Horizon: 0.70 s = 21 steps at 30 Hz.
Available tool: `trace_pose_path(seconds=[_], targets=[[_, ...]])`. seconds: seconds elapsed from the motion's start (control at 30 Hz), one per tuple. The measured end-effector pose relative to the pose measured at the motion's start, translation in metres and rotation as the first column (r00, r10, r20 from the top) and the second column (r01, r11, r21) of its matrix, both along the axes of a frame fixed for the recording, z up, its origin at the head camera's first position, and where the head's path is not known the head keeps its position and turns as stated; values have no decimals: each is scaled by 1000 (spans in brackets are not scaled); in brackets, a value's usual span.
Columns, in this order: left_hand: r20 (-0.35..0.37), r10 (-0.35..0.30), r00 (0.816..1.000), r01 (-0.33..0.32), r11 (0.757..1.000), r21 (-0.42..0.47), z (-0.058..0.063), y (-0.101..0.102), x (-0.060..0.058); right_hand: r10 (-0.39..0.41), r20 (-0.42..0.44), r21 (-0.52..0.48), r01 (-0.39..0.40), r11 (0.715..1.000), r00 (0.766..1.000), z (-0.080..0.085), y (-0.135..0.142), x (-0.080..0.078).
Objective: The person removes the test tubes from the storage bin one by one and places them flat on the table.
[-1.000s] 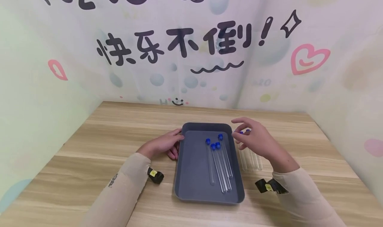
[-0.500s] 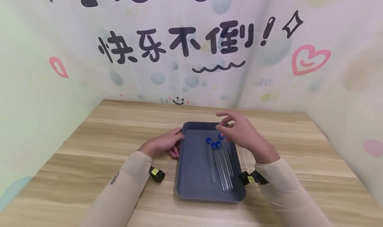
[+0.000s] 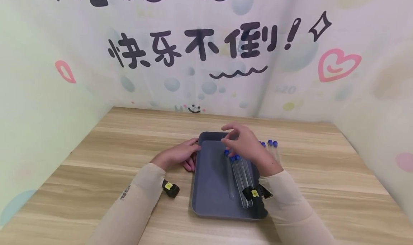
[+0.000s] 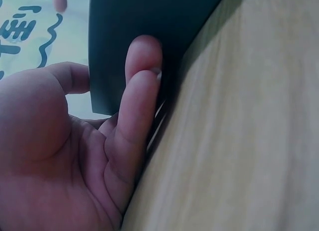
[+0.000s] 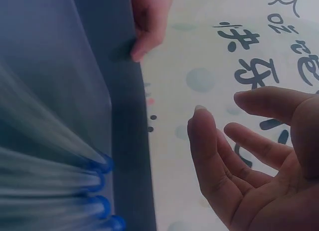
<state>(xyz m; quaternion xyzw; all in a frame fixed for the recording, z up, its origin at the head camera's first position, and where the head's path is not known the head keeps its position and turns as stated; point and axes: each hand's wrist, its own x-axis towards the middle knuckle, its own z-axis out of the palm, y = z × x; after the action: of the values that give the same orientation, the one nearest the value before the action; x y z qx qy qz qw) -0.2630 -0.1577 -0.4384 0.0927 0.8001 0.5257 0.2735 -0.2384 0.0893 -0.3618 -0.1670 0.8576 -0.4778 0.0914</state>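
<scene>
A dark grey rectangular tray (image 3: 211,191) lies on the wooden table. My left hand (image 3: 177,156) holds its left rim, the thumb over the edge and the fingers against the outer wall (image 4: 112,46). Inside the tray, toward its right half, lie several clear test tubes (image 3: 231,180) with blue caps (image 5: 94,182) pointing to the far end. Above the tray hovers my right hand (image 3: 243,142), its fingers loosely bent, thumb and fingertips apart with nothing between them. It partly covers the capped ends in the head view.
More blue-capped test tubes (image 3: 275,151) lie on the table (image 3: 316,173) just right of the tray, partly behind my right forearm. A printed cloth wall (image 3: 200,87) rises at the table's far edge. Black wrist cameras (image 3: 170,188) are strapped over both sleeves.
My right hand has moved left, from over the tubes beside the tray to above the tray, uncovering some of those tubes' caps. The left hand still holds the rim.
</scene>
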Motion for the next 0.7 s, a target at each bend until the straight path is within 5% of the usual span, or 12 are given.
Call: trace_pose_path(seconds=[0.7], targets=[[-1,10,1000,-10,1000,-7,0,1,-1,-51,128,83,40,996,990,-34,2,-13]])
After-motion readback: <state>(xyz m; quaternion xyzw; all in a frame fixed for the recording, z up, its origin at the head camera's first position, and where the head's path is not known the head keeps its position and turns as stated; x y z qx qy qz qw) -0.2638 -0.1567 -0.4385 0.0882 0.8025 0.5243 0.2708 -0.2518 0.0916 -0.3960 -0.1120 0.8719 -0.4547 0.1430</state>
